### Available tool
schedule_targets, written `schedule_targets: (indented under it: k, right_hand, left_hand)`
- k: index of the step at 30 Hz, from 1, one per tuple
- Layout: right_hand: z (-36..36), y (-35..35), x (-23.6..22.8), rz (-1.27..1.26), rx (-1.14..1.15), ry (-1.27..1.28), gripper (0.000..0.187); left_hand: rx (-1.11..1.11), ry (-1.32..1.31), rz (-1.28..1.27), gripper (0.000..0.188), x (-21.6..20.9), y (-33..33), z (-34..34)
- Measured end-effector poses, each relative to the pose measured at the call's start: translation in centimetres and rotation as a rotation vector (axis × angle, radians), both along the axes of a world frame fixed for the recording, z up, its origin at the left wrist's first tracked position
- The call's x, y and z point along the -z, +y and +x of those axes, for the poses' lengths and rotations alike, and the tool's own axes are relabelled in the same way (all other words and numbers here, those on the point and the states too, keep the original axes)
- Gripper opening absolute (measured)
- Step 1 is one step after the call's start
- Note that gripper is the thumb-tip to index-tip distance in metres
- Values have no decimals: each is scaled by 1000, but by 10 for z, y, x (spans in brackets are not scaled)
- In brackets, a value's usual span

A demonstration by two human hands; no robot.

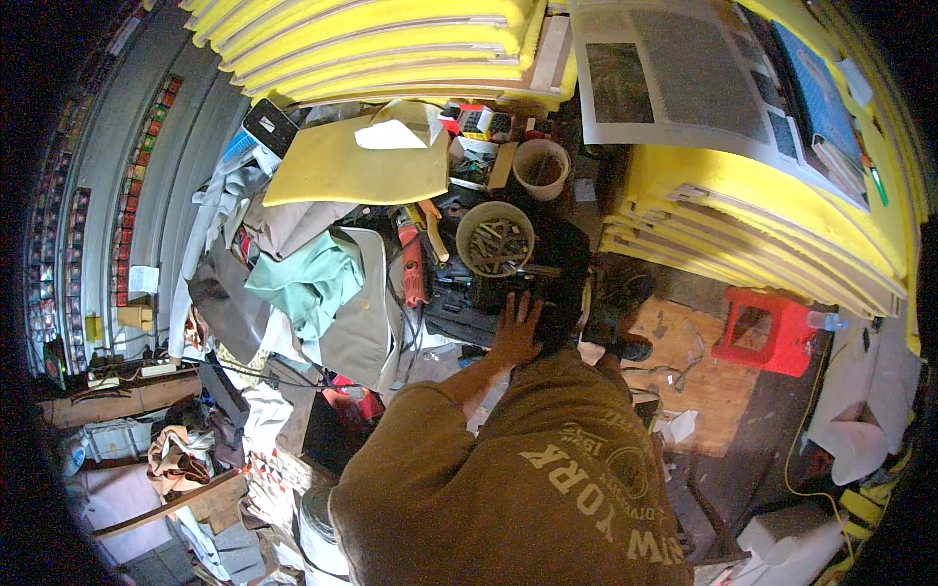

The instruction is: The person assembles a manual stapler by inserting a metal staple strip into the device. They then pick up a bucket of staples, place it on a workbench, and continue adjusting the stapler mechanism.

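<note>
My left hand (518, 330) rests with fingers spread on a black, bag-like thing (457, 314) in front of me. Just beyond the fingertips stands a pale round bucket (496, 239) that holds many small metal-looking pieces. A red power tool (412, 266) lies to the left of the hand, with a yellow-orange handled tool (433, 231) beside it. No right hand shows; my body in a brown T-shirt hides much of the lower middle, and the dark area right of the bucket is too dim to make out.
Yellow foam-covered panels (752, 220) are stacked at right, more (371, 39) at the far side. A second bucket (540, 168) stands behind the first. Left lie a green cloth (311, 283) and a yellowish sheet (357, 166). A red plastic stool-like thing (765, 332) is on the right.
</note>
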State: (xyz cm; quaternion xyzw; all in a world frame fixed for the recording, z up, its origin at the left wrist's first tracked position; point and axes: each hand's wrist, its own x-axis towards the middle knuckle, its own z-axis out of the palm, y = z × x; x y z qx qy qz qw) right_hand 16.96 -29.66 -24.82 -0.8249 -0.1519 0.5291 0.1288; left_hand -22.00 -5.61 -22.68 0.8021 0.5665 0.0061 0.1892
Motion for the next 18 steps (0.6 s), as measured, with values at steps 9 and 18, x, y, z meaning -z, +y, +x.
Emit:
schedule_targets:
  k: [9,18]
  right_hand:
    - [2,5,0,-3,-51,-11,39]
    - [-4,3,9,21,-115,-54,40]
  left_hand:
    - [-1321,-1439,-626,52,-55,66,-38]
    - [-972,-1530,-595,34,-57,84,-15]
